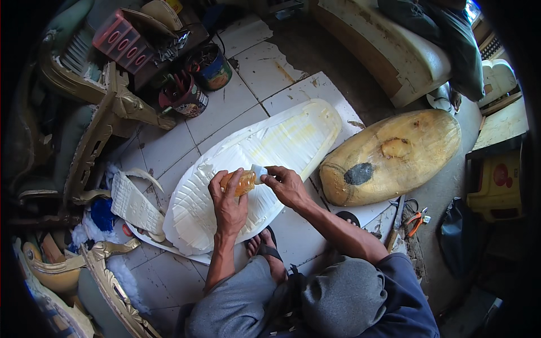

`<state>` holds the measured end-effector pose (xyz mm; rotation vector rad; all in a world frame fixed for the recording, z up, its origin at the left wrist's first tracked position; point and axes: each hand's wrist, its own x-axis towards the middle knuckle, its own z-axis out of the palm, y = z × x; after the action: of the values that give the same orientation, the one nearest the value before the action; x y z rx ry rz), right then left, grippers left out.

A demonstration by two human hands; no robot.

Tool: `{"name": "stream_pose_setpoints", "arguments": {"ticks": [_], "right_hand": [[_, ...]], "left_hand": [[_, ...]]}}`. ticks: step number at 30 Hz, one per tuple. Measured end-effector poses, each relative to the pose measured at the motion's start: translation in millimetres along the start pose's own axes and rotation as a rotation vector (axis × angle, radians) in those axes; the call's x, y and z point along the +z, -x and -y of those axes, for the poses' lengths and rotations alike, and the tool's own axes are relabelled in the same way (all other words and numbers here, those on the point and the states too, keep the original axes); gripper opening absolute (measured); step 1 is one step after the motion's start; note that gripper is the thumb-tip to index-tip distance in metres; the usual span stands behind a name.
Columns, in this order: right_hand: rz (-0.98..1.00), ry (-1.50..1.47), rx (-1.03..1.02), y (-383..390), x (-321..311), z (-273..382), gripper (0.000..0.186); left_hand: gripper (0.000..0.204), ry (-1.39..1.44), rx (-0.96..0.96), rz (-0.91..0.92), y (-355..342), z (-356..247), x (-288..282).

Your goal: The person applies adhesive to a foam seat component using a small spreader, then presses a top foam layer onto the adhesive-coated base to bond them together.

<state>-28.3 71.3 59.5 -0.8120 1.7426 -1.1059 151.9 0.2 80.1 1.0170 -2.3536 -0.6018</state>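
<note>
My left hand (230,205) is wrapped round a small clear bottle (244,183) of amber liquid, tilted on its side. At its right end is a pale bluish-white cap (259,173), which the fingers of my right hand (284,185) pinch. Whether the cap is loose or fixed on the bottle I cannot tell. Beneath both hands lies a long white foam seat pad (298,132), ribbed at its near left end and yellow-stained at its far end. To the right rests a yellowish-brown foam seat piece (417,138) with a dark patch.
Two tool-filled buckets (186,96) (211,67) and a red plastic basket (121,42) stand at the far left. Carved gold chair frames (93,152) crowd the left side. Orange-handled pliers (417,222) lie at right, near a yellow case (496,186). Another person's legs (459,50) show at upper right.
</note>
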Motion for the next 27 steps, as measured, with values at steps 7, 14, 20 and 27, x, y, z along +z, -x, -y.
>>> {"name": "stream_pose_setpoints", "arguments": {"ticks": [7, 14, 20, 27], "right_hand": [[-0.045, 0.11, -0.135, 3, -3, 7, 0.034], [0.095, 0.187, -0.171, 5, -8, 7, 0.032], [0.63, -0.255, -0.048, -3, -29, -4, 0.041], [-0.357, 0.681, -0.154, -122, -146, -77, 0.025]], "left_hand": [[0.078, 0.078, -0.091, -0.02, 8, 7, 10], [0.079, 0.034, -0.127, 0.0, 11, 7, 14], [0.077, 0.062, -0.207, 0.008, 15, 23, 22], [0.077, 0.29, -0.393, -0.006, 46, 58, 29]]}}
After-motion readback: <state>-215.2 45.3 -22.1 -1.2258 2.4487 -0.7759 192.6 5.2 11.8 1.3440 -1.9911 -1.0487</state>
